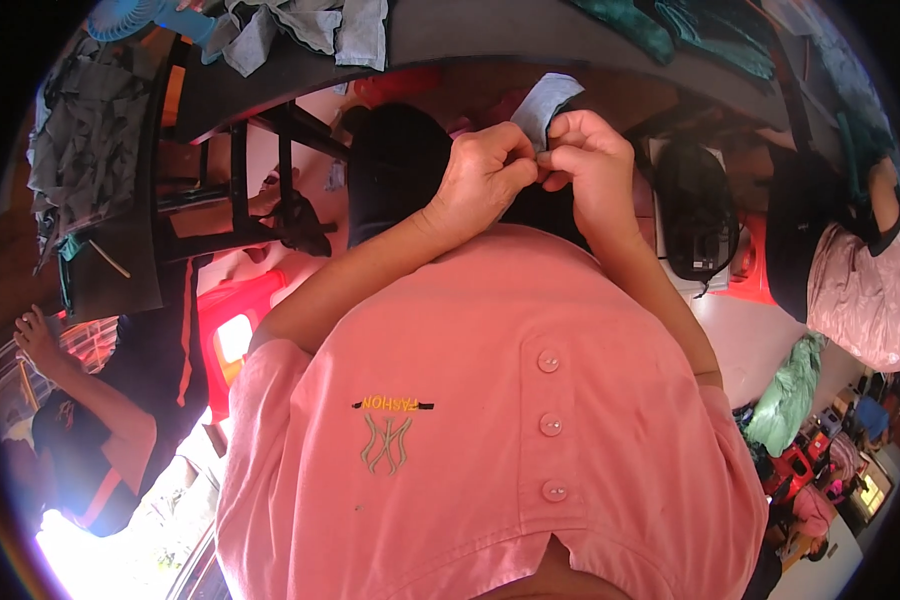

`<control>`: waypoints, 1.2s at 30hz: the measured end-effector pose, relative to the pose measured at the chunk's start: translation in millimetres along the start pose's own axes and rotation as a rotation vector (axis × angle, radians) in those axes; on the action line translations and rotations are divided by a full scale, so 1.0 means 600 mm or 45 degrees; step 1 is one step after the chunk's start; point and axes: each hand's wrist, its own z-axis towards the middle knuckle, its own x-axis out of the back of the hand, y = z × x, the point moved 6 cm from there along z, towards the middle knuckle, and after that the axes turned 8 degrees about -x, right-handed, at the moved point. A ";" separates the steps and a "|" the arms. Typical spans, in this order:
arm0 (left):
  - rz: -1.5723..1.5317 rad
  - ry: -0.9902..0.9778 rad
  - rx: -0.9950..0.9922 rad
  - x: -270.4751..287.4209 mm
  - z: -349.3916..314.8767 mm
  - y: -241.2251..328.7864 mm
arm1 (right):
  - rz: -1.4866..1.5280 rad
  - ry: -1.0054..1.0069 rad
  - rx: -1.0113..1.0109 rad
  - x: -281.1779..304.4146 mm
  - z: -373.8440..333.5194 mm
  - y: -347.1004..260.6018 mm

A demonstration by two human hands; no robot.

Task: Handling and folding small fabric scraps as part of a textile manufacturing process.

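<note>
A small grey-blue piece of fabric [547,100] sticks up between my hands, in front of my chest and just beyond my lap. My left hand [480,182] pinches its lower end with thumb and forefinger pressed together. My right hand [595,165] is closed on the same piece from the right, its fingertips almost touching the left ones. The fingers hide the fabric's lower edge. Whether anything smaller is held there cannot be seen.
Grey cloth pieces [355,35], a blue fan [120,18] and dark green cloth [710,35] lie on the dark table [470,35] ahead. More grey cloth [90,150] is piled at left. A black mesh bag [697,215] sits at right. Other people work on both sides.
</note>
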 end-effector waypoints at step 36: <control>-0.214 -0.013 0.269 -0.006 -0.011 -0.012 | 0.017 0.111 0.145 0.012 -0.010 -0.010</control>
